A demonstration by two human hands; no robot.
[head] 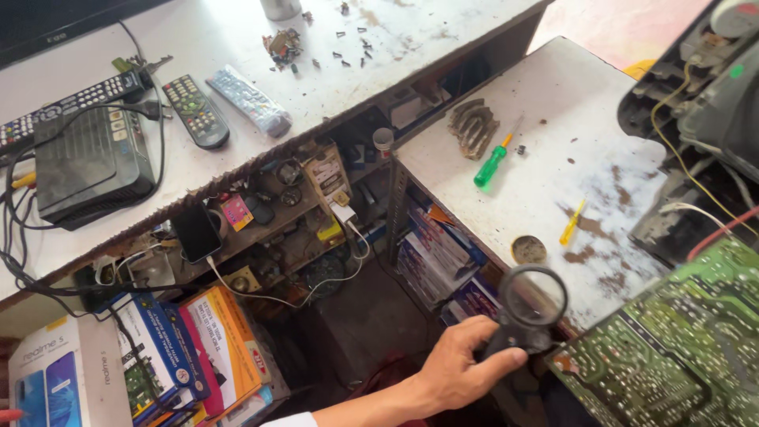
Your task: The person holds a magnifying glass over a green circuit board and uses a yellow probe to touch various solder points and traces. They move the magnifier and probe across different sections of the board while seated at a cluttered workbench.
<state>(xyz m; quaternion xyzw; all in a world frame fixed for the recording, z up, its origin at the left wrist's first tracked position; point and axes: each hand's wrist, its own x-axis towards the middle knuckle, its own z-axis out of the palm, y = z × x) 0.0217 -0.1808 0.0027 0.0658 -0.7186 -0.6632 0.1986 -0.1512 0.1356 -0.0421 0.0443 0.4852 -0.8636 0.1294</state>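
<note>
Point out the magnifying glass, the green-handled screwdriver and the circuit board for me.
magnifying glass (534,298), head view, on its lens.
green-handled screwdriver (489,168), head view, on its green handle.
circuit board (680,348), head view, on its green solder side.

Circuit board: cut off by right and bottom edges; full outline unknown, components too small to tell apart.

Hand on the magnifier: forearm runs out at the bottom edge; which hand it is cannot be told. Palm hidden; magnifier handle mostly covered by fingers.

Opened appliance, top right: cropped by the frame, insides in shadow.

Black box: cables trail off the left edge.

Under-bench shelf: dark clutter, small parts indistinguishable.

Scattered screws: too small to sort.

Metal can: cropped at top.
</note>
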